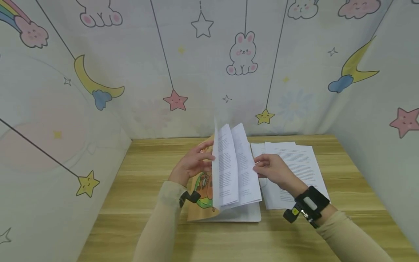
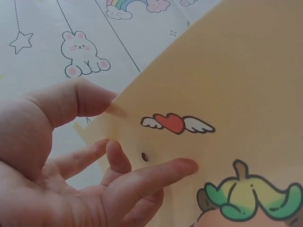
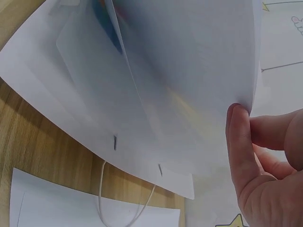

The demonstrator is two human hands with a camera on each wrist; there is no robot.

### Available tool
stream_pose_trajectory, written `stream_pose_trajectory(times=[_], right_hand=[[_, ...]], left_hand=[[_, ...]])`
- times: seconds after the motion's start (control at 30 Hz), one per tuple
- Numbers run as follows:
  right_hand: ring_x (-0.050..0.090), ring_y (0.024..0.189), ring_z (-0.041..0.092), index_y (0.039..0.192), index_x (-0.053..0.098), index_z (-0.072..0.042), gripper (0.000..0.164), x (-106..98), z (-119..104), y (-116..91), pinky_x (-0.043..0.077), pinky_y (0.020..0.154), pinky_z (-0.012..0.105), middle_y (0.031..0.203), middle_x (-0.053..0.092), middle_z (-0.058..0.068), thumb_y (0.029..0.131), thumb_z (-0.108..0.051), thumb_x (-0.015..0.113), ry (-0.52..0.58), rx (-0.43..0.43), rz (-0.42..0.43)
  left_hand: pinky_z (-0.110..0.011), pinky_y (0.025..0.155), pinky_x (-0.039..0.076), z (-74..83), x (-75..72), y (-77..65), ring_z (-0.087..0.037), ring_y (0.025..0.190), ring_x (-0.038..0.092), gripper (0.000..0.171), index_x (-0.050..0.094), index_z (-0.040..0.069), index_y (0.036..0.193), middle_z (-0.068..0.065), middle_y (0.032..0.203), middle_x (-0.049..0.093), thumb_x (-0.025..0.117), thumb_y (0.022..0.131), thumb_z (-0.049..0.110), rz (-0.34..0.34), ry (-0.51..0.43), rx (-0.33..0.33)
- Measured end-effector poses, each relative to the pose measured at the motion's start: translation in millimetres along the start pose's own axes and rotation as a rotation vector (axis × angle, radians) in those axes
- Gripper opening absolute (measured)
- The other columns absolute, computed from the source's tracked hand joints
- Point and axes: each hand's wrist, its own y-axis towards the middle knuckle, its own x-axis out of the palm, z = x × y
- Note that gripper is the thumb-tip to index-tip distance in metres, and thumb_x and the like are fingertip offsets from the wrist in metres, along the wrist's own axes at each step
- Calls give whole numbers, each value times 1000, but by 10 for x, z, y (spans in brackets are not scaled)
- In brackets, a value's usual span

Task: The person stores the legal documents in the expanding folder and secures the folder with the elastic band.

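A tan paper folder (image 1: pixel 203 191) with cartoon pictures stands partly open on the table, its front cover raised. My left hand (image 1: pixel 191 163) holds the edge of that cover; in the left wrist view several of its fingers lie against the printed side, near a winged red heart (image 2: pixel 169 124). Printed sheets (image 1: pixel 245 171) stand upright, fanned out against the inside of the cover. With thumb and fingertips my right hand (image 1: pixel 273 168) pinches the sheets' outer edge. In the right wrist view a white cord (image 3: pixel 101 189) loops out from the folder's white back panel (image 3: pixel 33 66).
More printed sheets (image 1: pixel 301 171) lie overlapping on the wooden table (image 1: pixel 137 203), just right of the folder. White cloth walls (image 1: pixel 147 120) with cartoon stars, moons and rabbits enclose the table at the back and both sides.
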Motion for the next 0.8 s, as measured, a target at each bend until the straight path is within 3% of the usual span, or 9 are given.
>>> stream_pose_trajectory(times=[0.3,0.8], right_hand=[[73,90,23,132,61,4,35,49,-1,17,62,83,36,105,75,15,100,-9,70,21,4,-15],[72,90,23,129,64,2,32,83,-41,17,62,83,36,105,74,14,100,-9,69,-11,15,38]], left_hand=[[-41,74,63,8,17,-2,-39,105,63,71,47,20,157,-23,148,48,62,95,-9,-8,-3,-3],[-41,75,63,4,7,10,-41,108,61,73,42,19,161,-24,152,45,61,96,-7,-13,3,12]])
